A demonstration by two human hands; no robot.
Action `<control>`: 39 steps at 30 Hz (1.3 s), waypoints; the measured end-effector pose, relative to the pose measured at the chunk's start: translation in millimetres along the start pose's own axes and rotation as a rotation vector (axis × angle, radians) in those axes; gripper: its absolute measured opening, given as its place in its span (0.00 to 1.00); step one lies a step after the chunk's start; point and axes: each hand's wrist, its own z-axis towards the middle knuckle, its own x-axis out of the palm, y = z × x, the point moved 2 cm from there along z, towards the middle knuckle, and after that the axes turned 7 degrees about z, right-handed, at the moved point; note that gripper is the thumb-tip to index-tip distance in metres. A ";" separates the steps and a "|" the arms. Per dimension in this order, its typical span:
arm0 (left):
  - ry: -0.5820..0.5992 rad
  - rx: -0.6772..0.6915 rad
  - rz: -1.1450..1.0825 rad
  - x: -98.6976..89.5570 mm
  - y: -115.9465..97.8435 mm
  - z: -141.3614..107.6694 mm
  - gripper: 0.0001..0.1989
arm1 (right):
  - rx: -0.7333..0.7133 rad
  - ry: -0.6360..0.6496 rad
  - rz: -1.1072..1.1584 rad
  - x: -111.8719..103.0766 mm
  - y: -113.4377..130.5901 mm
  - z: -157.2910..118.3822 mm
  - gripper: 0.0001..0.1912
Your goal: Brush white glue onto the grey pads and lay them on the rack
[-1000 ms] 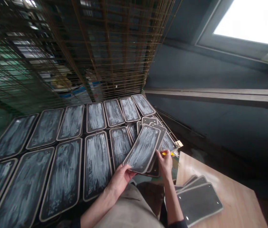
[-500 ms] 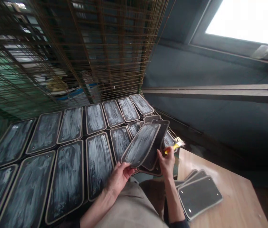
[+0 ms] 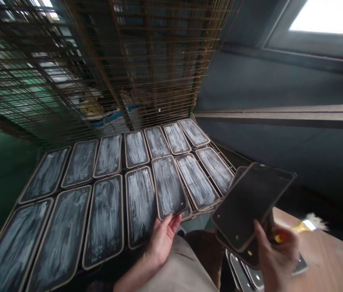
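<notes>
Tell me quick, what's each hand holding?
Left hand: holding a streaked panel by its near edge.
Right hand: holding dark panels and a brush.

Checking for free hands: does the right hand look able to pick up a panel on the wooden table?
Probably not: the right hand is occupied, holding dark panels and a brush.

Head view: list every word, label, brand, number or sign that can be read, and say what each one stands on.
No readable text anywhere in this view.
White-streaked panels: streaks only, no lettering to be seen.
Dark panels in the right hand: no lettering to be seen.
Brush: too blurred to tell.
Yellowish item behind the wire mesh: too small and blurred to tell.
</notes>
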 end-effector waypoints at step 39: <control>0.738 -0.941 0.460 23.8 125.6 -50.5 0.21 | 0.071 0.030 -0.217 -101.4 -12.7 -170.3 0.10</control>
